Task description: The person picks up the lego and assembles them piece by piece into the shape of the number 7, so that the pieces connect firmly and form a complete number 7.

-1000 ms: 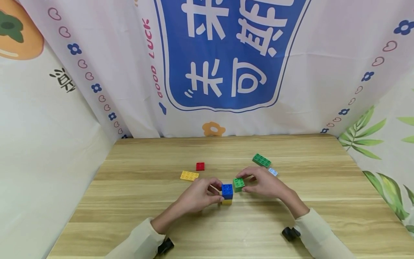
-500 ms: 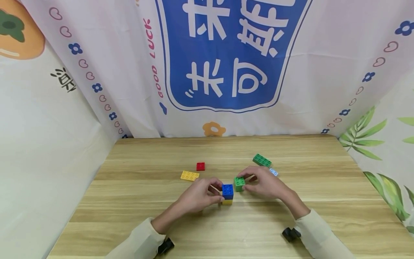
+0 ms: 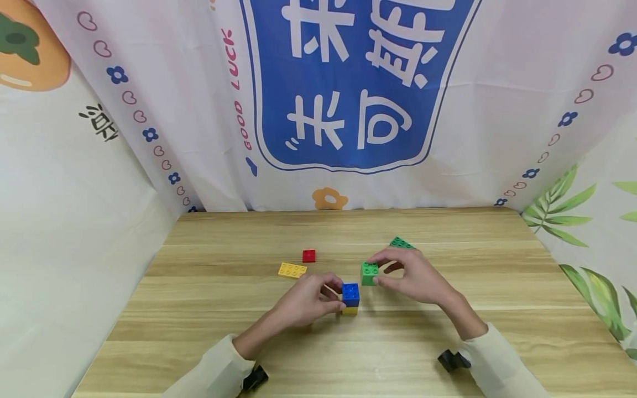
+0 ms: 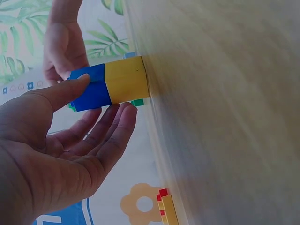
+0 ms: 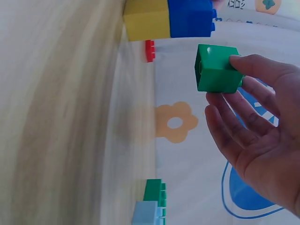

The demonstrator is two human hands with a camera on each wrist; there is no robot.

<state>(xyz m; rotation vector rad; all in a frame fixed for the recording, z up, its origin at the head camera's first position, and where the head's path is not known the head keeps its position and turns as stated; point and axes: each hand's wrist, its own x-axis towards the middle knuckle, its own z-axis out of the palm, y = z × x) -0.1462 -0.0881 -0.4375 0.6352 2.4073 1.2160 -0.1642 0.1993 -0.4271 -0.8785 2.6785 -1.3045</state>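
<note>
A blue toy brick (image 3: 350, 294) is stacked on a yellow brick (image 3: 350, 311), which stands on the table. My left hand (image 3: 306, 298) pinches the blue brick from the left; in the left wrist view the thumb lies on its side. To the right, my right hand (image 3: 410, 275) holds a bright green brick (image 3: 369, 273) between thumb and fingers. The right wrist view shows this green brick (image 5: 218, 68) raised off the table, its hollow underside partly seen, apart from the stack.
A flat yellow brick (image 3: 292, 270) and a small red brick (image 3: 309, 256) lie behind my left hand. Beyond the right hand is a dark green brick (image 3: 401, 242), partly covered. A light blue brick (image 5: 146, 213) sits beside it. A printed curtain (image 3: 214, 182) hangs at the table's back edge.
My right hand has lifted the bright green brick off the table, moving slightly up and back. It now covers the light blue brick in the head view. The left hand stays at the stack.
</note>
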